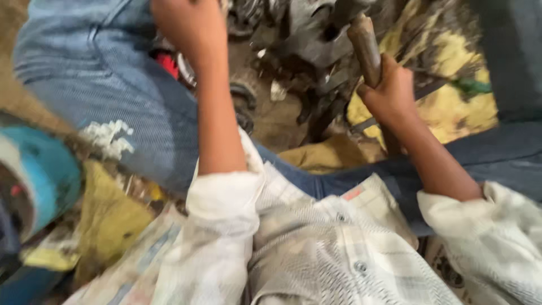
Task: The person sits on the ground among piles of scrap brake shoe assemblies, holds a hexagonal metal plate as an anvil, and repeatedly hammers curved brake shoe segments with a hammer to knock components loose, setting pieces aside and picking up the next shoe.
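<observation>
At the far right of the view, we have our right hand (389, 90) clenched around a thick wooden handle (366, 48) that runs up and away from us into a heap of dark metal parts (307, 51); the head of the tool is cut off by the top edge of the frame, so we cannot say what kind it is. Our left hand (183, 22) reaches out over the left knee in blue jeans (107, 85), and because its fingers are cut off at the top edge, we cannot tell whether it grips anything or lies open. As for progress, the metal pieces lie jumbled and blurred, and nothing shows as finished or set apart; the work looks to us to be in mid-course, though the motion blur makes this only a guess. Room for moving is tight: the knees close in on both sides, the metal heap crowds the far side, and only a small patch of bare ground (276, 118) lies open between the legs. A yellow cloth (451, 107) lies at far right, touching the heap, and a blue rounded object (45, 169) sits at the near left edge.
</observation>
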